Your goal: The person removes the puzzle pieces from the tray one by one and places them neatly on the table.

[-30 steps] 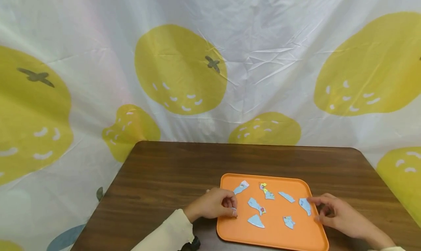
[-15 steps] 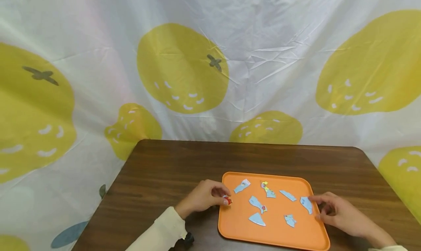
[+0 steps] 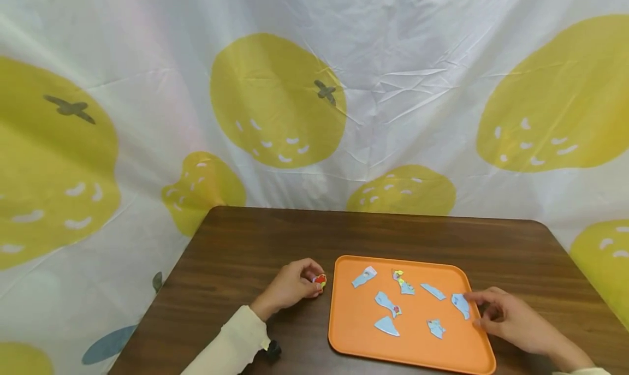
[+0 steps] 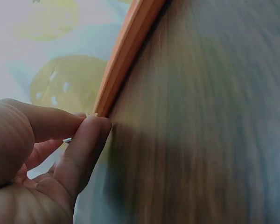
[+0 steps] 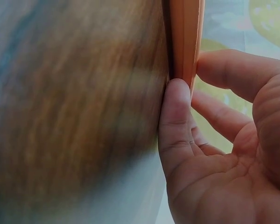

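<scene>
My left hand (image 3: 290, 286) pinches a small puzzle piece (image 3: 320, 280), red with some yellow, between thumb and fingers. It is over the dark table, just left of the orange tray (image 3: 411, 359). In the left wrist view, the left hand (image 4: 46, 154) covers nearly all of that piece. At the tray's right side, my right hand (image 3: 511, 320) holds the rim, and the right wrist view has its thumb (image 5: 177, 100) against the outer wall. Several irregular light-blue pieces lie in the tray; one blue piece (image 3: 460, 305) is right by the right index fingertip.
Other pieces in the tray include a plain triangular one (image 3: 387, 326) and a yellow-patterned one (image 3: 404, 283). The brown wood-grain table (image 3: 275, 233) extends behind and left of the tray. A white cloth (image 3: 373, 53) printed with yellow fruit hangs behind the table.
My left hand has moved left and away from the tray's left edge, carrying the red piece out over the table. The right hand has stayed at the rim.
</scene>
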A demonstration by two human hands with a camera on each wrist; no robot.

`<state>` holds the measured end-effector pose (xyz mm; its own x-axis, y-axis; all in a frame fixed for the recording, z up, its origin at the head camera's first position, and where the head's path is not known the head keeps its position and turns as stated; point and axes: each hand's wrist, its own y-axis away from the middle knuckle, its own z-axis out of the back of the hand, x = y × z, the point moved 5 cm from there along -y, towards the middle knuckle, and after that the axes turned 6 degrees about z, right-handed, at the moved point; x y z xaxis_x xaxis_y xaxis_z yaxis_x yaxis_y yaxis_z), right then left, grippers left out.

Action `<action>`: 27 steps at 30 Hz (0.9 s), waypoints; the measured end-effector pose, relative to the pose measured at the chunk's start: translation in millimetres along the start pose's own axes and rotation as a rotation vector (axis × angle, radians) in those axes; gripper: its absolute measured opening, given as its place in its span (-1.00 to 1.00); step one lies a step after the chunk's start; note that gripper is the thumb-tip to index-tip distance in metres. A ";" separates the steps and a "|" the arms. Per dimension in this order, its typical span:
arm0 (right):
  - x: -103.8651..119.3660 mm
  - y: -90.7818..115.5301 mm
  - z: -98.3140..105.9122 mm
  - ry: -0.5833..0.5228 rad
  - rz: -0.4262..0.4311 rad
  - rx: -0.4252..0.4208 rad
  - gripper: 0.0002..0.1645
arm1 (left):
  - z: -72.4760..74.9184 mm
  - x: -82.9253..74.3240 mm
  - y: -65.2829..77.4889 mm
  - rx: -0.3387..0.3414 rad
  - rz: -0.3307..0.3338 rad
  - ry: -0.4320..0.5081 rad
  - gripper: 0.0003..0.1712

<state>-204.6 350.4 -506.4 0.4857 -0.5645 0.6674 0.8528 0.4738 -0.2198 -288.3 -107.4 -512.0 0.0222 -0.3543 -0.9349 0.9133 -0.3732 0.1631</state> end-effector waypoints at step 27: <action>0.0 -0.8 -1.6 0.006 0.045 -0.029 -0.54 | 21.4 8.1 -13.1 -0.121 -0.114 -0.330 -0.79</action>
<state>-205.0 348.9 -507.3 0.5248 -0.5470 0.6522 0.8352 0.4790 -0.2703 -308.9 -123.7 -515.0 -0.1966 -0.5809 -0.7899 0.9444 -0.3286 0.0066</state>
